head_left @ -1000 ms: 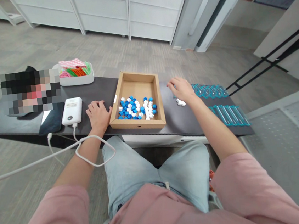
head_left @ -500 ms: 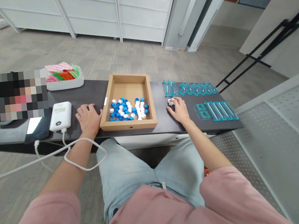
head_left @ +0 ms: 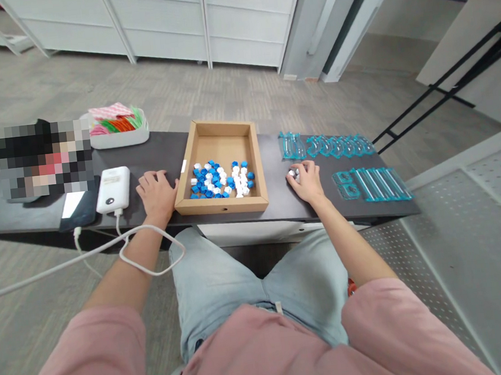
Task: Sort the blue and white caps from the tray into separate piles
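Dark table [head_left: 166, 148] bears a cardboard tray [head_left: 220, 204] of blue and white pieces [head_left: 219, 179]. The label on the white power bank [head_left: 113, 190] is unreadable. Left hand [head_left: 157, 192] lies flat by the tray's left wall, fingers loosely apart. Right hand [head_left: 307, 180] curls over small white pieces [head_left: 292, 174] on the table just right of the tray — grip unclear.

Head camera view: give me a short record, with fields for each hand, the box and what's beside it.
Left hand: flat on the table, beside the cardboard box
Right hand: fingers curled over small white pieces, right of the box; grip unclear
Box contents: blue and white pieces
Left of box: white power bank, cabled
Right of box: teal clear plastic parts
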A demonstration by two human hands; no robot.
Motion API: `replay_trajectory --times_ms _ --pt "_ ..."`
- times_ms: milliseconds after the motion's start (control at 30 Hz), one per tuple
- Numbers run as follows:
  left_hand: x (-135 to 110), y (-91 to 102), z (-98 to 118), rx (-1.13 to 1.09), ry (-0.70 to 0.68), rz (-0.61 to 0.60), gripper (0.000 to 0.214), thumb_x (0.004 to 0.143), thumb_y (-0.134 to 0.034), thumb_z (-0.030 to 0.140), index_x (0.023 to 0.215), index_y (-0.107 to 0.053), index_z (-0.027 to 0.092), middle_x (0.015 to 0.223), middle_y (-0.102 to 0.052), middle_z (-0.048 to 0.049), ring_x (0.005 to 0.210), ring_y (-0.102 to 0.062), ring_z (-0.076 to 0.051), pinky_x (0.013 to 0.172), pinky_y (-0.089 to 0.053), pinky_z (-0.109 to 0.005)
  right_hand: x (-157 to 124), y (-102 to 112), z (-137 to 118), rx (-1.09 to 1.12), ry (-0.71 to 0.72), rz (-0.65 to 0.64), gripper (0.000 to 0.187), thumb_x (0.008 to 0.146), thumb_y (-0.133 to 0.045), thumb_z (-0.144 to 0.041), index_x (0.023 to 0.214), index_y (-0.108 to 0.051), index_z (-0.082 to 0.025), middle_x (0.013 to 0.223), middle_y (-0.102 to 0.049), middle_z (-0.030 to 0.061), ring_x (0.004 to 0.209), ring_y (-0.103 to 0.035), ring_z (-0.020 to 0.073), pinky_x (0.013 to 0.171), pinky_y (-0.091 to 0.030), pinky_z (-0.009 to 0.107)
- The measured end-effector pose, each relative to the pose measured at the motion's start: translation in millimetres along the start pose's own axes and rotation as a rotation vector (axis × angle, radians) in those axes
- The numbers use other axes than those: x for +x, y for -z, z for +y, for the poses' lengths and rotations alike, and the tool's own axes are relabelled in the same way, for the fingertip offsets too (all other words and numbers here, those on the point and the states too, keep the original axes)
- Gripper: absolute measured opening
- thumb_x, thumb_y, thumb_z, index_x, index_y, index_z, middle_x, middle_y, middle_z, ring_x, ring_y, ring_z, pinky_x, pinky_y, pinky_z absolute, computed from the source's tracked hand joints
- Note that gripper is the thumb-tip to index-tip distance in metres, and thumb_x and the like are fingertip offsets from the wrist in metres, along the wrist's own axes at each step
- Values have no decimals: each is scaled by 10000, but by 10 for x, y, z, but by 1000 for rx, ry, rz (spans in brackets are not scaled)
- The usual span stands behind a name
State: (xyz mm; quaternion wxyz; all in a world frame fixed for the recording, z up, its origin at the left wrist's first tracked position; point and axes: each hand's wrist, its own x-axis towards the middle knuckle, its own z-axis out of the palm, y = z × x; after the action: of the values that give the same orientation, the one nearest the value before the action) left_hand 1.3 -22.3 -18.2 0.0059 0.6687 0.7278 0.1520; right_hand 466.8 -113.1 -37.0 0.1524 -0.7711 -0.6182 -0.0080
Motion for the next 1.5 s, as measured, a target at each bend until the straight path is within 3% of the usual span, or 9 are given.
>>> replay_trajectory --times_ms 500,600,700,867,967,1200,1300,1400,1500 --pt "8 10 25 -14 -2 -4 577 1086 -541 376 1568 -678 90 1659 -611 -352 1544 -543 -524 1257 -470 -648 43 -49 74 159 -36 32 360 1106 -592 -557 1175 -751 -242 1078 -826 183 1059 -737 380 873 -551 446" --pt "3 34 43 -10 1 -18 570 1091 -545 371 1565 -684 87 1659 -610 -347 1551 -541 -520 1265 -465 -638 99 37 -172 311 2 72 396 1095 -597 -605 1150 -749 -243 987 -813 139 938 -740 340 850 -538 432" --pt "-2 57 58 1 11 -29 570 1094 -547 373 1570 -685 91 1657 -612 -342 1554 -543 -515 1271 -465 -629 198 125 -700 469 184 101 415 1114 -609 -635 1155 -757 -249 946 -800 89 905 -732 298 867 -541 409" --pt "-5 54 54 10 10 -18 571 1096 -538 374 1576 -683 100 1657 -621 -335 1547 -549 -507 1268 -471 -621 381 109 -1837 530 472 -75 332 1152 -690 -571 1201 -776 -254 1000 -811 62 944 -720 271 878 -535 383" --pt "-5 43 42 10 3 -13 568 1096 -538 376 1571 -683 99 1647 -623 -339 1542 -551 -506 1264 -472 -622 474 -28 -2247 517 609 -224 289 1167 -730 -523 1227 -787 -246 1109 -819 74 1060 -733 277 976 -552 390" --pt "7 21 31 14 5 -24 577 1107 -539 390 1592 -679 110 1655 -615 -328 1554 -540 -502 1275 -463 -614 584 -262 -2160 564 607 -197 247 1214 -613 -348 1318 -811 -244 1388 -813 133 1344 -716 323 1235 -528 488" --pt "13 10 27 4 7 -20 568 1103 -538 385 1578 -687 111 1650 -618 -329 1546 -545 -503 1275 -459 -623 534 -260 -2128 466 714 -269 325 1186 -658 -360 1461 -813 -280 1574 -777 132 1514 -650 358 1319 -471 563" --pt "13 1 19 2 6 -10 565 1099 -539 384 1572 -690 114 1643 -626 -329 1546 -547 -503 1271 -462 -626 459 -225 -2196 353 796 -408 373 1192 -668 -408 1515 -816 -293 1683 -733 130 1609 -593 373 1323 -459 589" --pt "12 -9 10 7 0 -5 560 1101 -539 391 1572 -689 127 1641 -633 -325 1546 -549 -502 1269 -468 -625 406 -160 -2251 236 700 -424 366 1213 -643 -445 1478 -841 -288 1680 -727 136 1566 -613 393 1296 -473 606"
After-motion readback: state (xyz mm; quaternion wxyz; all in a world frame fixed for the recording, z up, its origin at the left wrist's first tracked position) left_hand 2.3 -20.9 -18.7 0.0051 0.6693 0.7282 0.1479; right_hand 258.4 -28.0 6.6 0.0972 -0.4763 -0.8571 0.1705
